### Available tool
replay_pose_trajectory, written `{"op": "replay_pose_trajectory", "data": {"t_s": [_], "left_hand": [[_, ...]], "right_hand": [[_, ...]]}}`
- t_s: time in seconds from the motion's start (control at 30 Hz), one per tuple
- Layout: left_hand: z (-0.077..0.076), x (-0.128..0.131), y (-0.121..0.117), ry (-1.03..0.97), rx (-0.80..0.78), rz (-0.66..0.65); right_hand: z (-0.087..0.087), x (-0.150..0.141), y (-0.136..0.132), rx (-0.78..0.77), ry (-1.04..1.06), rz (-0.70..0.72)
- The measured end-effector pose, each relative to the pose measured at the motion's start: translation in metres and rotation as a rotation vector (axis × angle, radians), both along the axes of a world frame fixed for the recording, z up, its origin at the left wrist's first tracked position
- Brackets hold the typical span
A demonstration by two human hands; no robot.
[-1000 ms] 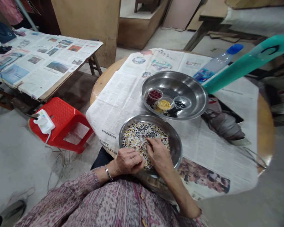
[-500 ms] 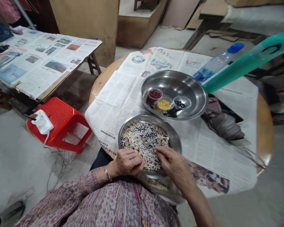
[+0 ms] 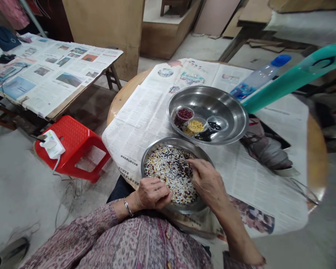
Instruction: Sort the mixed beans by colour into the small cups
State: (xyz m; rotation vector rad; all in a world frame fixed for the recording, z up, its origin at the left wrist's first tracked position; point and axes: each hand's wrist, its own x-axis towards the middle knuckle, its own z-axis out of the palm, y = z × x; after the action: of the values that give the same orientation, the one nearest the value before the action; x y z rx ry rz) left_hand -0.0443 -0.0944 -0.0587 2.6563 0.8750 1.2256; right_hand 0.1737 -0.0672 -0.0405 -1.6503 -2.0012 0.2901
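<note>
Bowl (image 3: 186, 208): faced upward, lower centre.
Left grip (image 3: 152, 192): pointed right.
Right grip (image 3: 208, 181): pointed upper left.
Both closures: cannot be told.

the right fingers (image 3: 198, 165) are over grains (image 3: 164, 170) in a bowl (image 3: 184, 208); the left fingers (image 3: 161, 191) are at its near left side. beyond both, on the table (image 3: 319, 160), a basin (image 3: 235, 119) holds three cups (image 3: 223, 123), a bottle (image 3: 253, 80) behind it. right of the right fingers lies a bundle (image 3: 271, 149); well left of the left fingers, a power strip (image 3: 53, 145) sits on a stool (image 3: 72, 132).
</note>
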Motion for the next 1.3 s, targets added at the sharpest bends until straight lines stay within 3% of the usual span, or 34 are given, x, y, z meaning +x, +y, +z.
{"op": "replay_pose_trajectory", "data": {"t_s": [0.17,0.27,0.47,0.63,0.7,0.8,0.9,1.0,1.17,1.3], "left_hand": [[0.003,-0.001,0.000,0.008,-0.015,-0.008],[0.004,0.000,0.000,0.005,-0.011,-0.005],[0.001,0.000,0.001,-0.027,-0.022,-0.004],[-0.005,0.000,-0.001,0.027,-0.026,-0.013],[0.001,-0.001,-0.003,0.072,-0.091,-0.025],[0.025,-0.004,0.000,0.169,-0.281,-0.040],[0.053,-0.002,0.019,0.223,-0.351,-0.071],[0.065,0.009,0.057,0.364,-0.284,-0.135],[0.044,0.043,0.119,0.555,-0.234,-0.216],[0.027,0.063,0.141,0.605,-0.174,-0.361]], "right_hand": [[-0.009,0.002,-0.031,-0.179,-0.013,0.246],[-0.015,-0.015,-0.025,-0.114,-0.030,0.299],[-0.013,-0.028,0.009,0.033,-0.162,0.013],[-0.005,-0.013,-0.002,0.091,-0.188,-0.152],[-0.004,-0.010,-0.009,0.093,-0.222,-0.171],[-0.004,-0.008,-0.014,0.085,-0.290,-0.155],[-0.005,-0.006,-0.008,0.084,-0.345,-0.072],[-0.007,-0.005,0.001,0.098,-0.381,-0.048],[-0.006,-0.006,0.009,0.082,-0.433,-0.046],[-0.003,-0.007,0.001,0.015,-0.479,-0.072]]}}
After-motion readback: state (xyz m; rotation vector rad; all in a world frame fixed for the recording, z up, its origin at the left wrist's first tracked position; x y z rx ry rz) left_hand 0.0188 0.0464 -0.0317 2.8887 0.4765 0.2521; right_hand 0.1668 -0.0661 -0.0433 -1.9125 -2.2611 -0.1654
